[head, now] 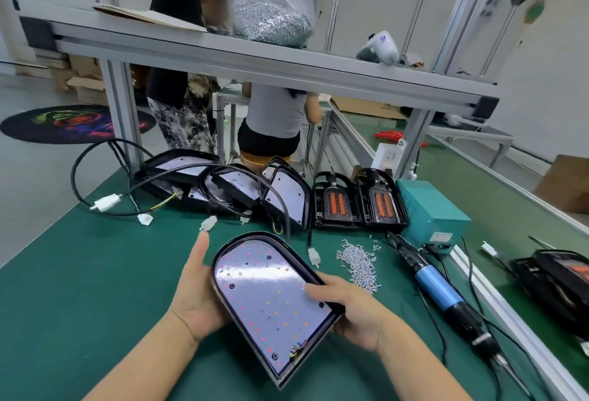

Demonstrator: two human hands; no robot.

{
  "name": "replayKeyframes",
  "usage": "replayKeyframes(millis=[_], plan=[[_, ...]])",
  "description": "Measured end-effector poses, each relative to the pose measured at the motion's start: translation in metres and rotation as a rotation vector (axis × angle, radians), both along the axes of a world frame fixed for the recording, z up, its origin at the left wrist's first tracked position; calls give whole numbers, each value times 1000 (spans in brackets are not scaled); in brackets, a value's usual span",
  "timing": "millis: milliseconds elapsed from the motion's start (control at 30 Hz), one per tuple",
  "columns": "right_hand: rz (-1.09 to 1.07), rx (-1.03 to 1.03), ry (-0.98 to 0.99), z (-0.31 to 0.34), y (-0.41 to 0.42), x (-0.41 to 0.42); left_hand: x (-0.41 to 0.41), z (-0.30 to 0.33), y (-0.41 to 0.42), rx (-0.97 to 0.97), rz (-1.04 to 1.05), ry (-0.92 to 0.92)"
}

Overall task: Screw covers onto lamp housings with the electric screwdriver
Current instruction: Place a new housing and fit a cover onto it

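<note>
Black housing: tilted above green surface, LED board up.
Your left hand: grips its left edge.
Your right hand: grips its right edge.
Screwdriver: lying right, beside screws.

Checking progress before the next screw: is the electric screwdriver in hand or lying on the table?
Lying down. The electric screwdriver rests on the green mat while the left hand and right hand grip the lamp housing.
</note>
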State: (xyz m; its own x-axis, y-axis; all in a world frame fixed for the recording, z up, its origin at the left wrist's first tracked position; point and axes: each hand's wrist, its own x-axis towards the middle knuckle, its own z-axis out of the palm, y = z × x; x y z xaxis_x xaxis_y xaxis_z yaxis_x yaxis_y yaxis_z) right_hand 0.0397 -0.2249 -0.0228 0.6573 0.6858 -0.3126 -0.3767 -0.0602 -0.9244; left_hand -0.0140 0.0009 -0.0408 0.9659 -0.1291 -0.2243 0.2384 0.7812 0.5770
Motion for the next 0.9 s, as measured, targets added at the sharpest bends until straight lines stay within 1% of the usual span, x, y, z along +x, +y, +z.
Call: replayKeyframes(millis=[100, 167, 233, 300, 367, 433, 467, 600, 700, 767, 833, 900], plan=[[9, -19, -5, -2, -4, 3, 11, 0, -8, -13, -18, 4], [34, -16, -19, -4, -7, 5, 15, -1, -14, -38, -94, -64], [54, -14, -34, -6, -8, 7, 19, 0, -16, -43, -141, -88], [41, -50, -59, -10, -11, 10, 24, 0, -14, -31, -134, -18], [-25, -126, -90, -11, -14, 13, 31, -3, -13, 117, -16, 120], [-66, -226, -193, -11, -17, 18, 37, -10, -10, 232, 79, 189], [-87, -272, -255, -10, -17, 21, 39, -11, -9, 257, 101, 209], [-201, -346, -442, -6, -10, 34, 33, -7, -14, 322, 97, 176], [-224, -407, -549, -13, -6, 37, 28, -8, -14, 497, 152, 169], [-194, -465, -615, -16, -5, 37, 27, -12, -12, 598, 212, 188], [-204, -455, -611, -11, -5, 40, 28, -13, -12, 695, 255, 192], [-305, -421, -593, -1, -7, 49, 33, -15, -11, 762, 289, 196]])
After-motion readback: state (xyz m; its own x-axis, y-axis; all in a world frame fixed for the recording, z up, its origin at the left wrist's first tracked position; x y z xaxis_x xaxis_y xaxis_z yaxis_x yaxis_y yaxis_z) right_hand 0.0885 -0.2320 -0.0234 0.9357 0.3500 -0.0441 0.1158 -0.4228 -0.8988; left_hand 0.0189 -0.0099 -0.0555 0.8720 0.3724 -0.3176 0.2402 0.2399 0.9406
